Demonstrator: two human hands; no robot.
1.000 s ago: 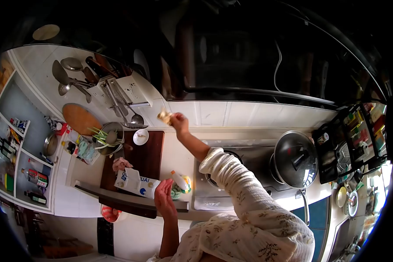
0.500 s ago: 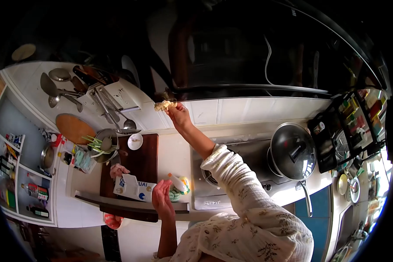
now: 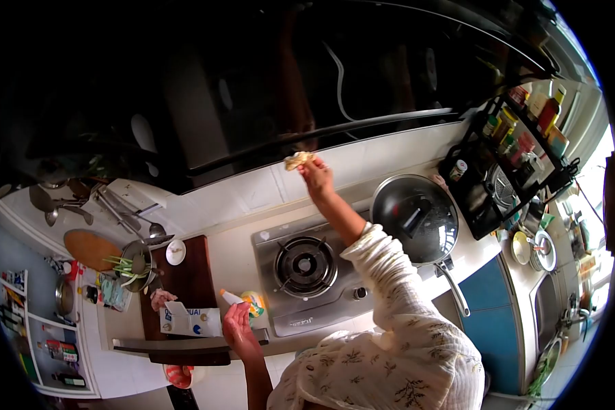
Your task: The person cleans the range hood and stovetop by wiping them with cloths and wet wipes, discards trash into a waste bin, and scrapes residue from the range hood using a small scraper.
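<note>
Holding left hand (image 3: 239,326) palm up near the counter's (image 3: 234,249) near edge, keeping fingers (image 3: 234,312) released, loosely curled. Having white carton (image 3: 193,322) lying just left of it, on dark brown board (image 3: 190,273) overhanging the near edge. Seeing orange-tipped white item (image 3: 231,298) and yellow-and-green packet (image 3: 255,305) beside left hand. Showing pinkish piece (image 3: 161,298) on board, small white bowl (image 3: 175,253) toward board's far end, pot (image 3: 141,264) with green stalks (image 3: 123,266) left of bowl. Seeing bare burner (image 3: 305,265) on stove (image 3: 270,273), lidded wok (image 3: 413,222) on stove's right side. Stretching right hand (image 3: 318,180) out beyond burner, grasping crumpled pale-yellow piece (image 3: 298,161) in fingertips, appearing against lower edge of black hood (image 3: 253,102). Standing black rack (image 3: 482,174) at counter's far right corner.
</note>
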